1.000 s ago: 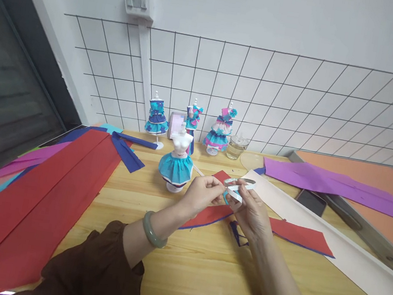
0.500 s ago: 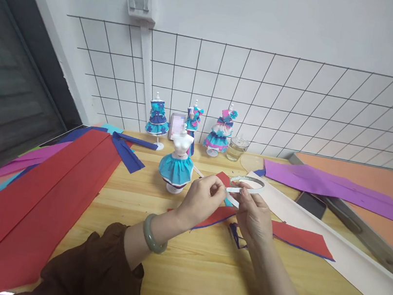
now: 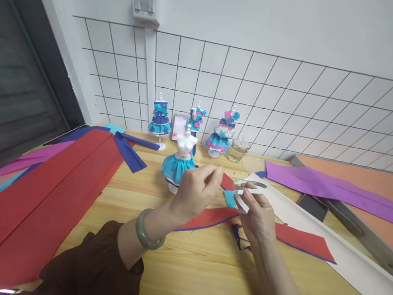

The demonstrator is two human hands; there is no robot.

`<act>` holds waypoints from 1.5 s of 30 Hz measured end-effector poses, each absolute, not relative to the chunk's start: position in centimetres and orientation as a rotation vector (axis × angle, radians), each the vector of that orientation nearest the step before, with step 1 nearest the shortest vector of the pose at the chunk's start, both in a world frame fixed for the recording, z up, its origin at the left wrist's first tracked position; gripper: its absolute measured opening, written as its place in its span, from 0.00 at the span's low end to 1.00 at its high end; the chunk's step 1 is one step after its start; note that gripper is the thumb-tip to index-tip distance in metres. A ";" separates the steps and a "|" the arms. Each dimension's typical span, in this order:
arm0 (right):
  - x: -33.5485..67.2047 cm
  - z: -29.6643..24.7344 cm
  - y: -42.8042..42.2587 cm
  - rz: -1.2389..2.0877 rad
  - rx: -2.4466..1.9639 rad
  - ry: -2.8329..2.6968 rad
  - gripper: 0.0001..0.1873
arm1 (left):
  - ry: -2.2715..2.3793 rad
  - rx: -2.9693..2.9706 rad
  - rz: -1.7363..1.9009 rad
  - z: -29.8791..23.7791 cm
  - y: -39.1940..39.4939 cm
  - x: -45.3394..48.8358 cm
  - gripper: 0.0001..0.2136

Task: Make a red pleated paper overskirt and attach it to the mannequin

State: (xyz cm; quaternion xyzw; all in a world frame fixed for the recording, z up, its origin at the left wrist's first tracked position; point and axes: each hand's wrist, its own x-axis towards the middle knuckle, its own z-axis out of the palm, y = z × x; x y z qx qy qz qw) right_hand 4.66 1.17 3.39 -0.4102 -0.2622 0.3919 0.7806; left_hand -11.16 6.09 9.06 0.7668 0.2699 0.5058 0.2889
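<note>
A thin roll of white tape [image 3: 250,185] is gripped in my right hand [image 3: 258,213], a loose end curling below the ring. To its left, my left hand [image 3: 198,187] is closed in a pinch; whatever lies between its fingertips is hidden. Just behind that hand stands a small white mannequin [image 3: 185,143] wearing a turquoise ruffled skirt [image 3: 175,166]. Beneath the hands lies a red strip with a blue edge [image 3: 208,218]. Beside the tape is a small turquoise piece [image 3: 229,198].
Three dressed mini mannequins [image 3: 220,138] stand along the wall, near a glass cup [image 3: 239,150]. Large red sheets [image 3: 45,194] cover the left side. A long white strip [image 3: 348,269], a purple strip [image 3: 324,184] and a dark phone [image 3: 312,207] lie right.
My left hand has pulled away from the tape roll, leftward and toward the mannequin. The right hand still holds the roll, nearly in place. The view has shifted slightly.
</note>
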 end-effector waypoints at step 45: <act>-0.2 9.7 5.5 0.612 -0.660 -0.919 0.17 | 0.592 1.987 1.168 11.9 10.3 -14.5 0.15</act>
